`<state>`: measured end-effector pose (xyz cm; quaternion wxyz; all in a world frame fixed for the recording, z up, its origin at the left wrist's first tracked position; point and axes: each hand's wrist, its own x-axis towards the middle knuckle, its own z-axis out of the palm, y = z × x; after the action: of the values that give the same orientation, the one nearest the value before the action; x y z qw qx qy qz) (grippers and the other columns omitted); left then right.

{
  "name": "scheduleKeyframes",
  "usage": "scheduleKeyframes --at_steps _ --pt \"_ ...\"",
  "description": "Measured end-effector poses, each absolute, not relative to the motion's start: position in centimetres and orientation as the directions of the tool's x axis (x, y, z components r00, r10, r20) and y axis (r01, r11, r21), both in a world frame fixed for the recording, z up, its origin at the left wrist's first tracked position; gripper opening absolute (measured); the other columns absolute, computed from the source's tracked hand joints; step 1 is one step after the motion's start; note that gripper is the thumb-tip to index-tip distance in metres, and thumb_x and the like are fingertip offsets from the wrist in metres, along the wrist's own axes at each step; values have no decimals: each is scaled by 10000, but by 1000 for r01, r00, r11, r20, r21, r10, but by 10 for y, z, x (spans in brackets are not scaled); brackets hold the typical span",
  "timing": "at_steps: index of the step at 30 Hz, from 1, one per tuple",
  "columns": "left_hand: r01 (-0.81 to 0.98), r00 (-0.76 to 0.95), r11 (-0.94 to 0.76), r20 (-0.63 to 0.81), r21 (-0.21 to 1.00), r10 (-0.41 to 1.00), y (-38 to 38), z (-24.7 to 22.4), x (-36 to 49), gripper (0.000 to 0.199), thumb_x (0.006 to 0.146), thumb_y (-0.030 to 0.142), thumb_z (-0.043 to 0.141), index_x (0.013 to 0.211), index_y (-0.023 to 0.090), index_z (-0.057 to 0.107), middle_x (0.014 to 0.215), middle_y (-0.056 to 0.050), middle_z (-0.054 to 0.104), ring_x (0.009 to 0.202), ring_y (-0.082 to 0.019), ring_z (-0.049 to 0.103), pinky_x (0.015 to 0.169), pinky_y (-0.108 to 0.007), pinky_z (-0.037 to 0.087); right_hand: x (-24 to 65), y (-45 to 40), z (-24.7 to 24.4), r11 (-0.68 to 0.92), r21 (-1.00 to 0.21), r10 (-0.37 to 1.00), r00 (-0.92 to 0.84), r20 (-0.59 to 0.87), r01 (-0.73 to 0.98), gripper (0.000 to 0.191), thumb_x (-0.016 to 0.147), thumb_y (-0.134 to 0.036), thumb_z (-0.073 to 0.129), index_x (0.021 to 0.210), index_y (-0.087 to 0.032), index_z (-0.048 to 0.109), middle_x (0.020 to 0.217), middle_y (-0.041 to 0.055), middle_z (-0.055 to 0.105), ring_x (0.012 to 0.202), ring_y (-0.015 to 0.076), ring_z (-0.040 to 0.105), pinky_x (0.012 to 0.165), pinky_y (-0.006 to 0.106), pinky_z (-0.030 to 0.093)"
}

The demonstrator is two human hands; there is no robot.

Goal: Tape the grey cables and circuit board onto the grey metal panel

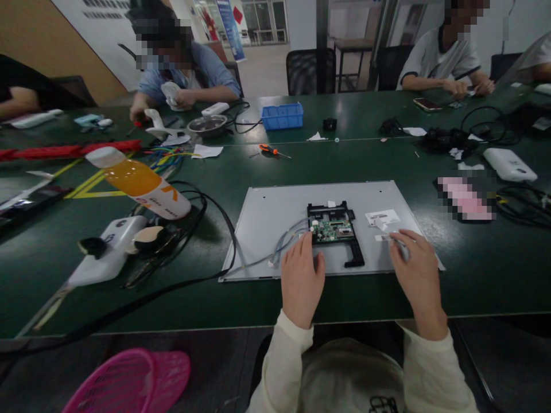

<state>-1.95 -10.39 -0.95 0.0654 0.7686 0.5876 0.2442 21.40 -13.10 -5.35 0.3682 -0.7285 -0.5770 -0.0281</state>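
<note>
A grey flat panel (275, 212) lies on the green table in front of me. On it rests a black plastic frame (355, 252) carrying a green circuit board (329, 230), with grey cables (289, 232) running off its left side. My left hand (301, 281) is open, its outstretched fingertips at the board's lower left corner and its thumb apart. At the panel's right part, my right hand (416, 269) has its fingers bent together beside a white label (382, 218). Whatever lies between those fingers is too small to make out.
On the left stand an orange drink bottle (142, 183), a white power strip (112, 246) and a black strap (172, 287). Beyond the panel are an orange screwdriver (273, 151) and a blue basket (282, 117). A pink phone (465, 198) lies right. Other people sit opposite.
</note>
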Motion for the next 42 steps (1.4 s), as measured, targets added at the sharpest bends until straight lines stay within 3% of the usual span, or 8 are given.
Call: scheduleKeyframes --at_steps 5,9,16,22,29,36,42 --pt "880 203 -321 332 350 921 -108 -12 -22 490 924 163 467 1406 147 385 1331 -121 572 1243 -257 523 1038 -434 412 214 -131 -54 -58 -513 826 329 457 857 301 899 -354 497 1068 -172 668 1134 131 627 1076 268 560 967 465 435" --pt "894 188 -305 343 329 920 -112 -14 -26 449 920 163 478 1367 151 440 1293 -126 601 1241 -262 529 1032 -439 416 214 -131 -52 -63 -518 829 333 449 853 302 897 -353 498 1074 -175 666 1140 128 628 1081 271 560 969 467 433" --pt "927 141 -247 349 282 927 -96 -6 -28 254 915 138 467 1103 171 635 1077 -92 708 1035 -250 650 918 -401 492 214 -130 -52 -57 -524 833 330 445 850 313 900 -364 484 1074 -177 664 1121 131 637 1070 270 569 953 467 440" --pt "940 133 -235 369 246 920 -90 -1 -34 269 905 136 465 1009 204 704 966 -52 742 843 -224 696 797 -357 529 216 -130 -53 -35 -534 832 321 453 845 321 903 -380 472 1074 -186 662 1112 134 636 1056 273 571 935 476 445" --pt "961 -35 -134 587 242 809 -66 16 -77 284 917 163 465 1030 183 726 1055 -81 731 1041 -234 668 939 -362 478 216 -130 -53 -40 -529 838 317 444 848 339 906 -401 465 1077 -184 662 1116 140 630 1067 277 562 950 482 433" --pt "985 25 -90 393 148 919 -62 5 -93 356 914 123 380 1101 130 682 1062 -142 719 1198 -269 581 1030 -463 394 216 -131 -54 -38 -529 834 318 451 848 327 900 -397 479 1063 -183 665 1111 133 630 1069 272 560 958 479 431" --pt "968 11 -122 448 220 894 -81 8 -76 378 930 127 348 1208 150 602 1214 -134 661 1296 -258 496 1084 -516 324 216 -131 -55 -22 -525 820 316 477 851 323 905 -397 473 1066 -188 659 1131 129 620 1094 273 548 975 496 421"
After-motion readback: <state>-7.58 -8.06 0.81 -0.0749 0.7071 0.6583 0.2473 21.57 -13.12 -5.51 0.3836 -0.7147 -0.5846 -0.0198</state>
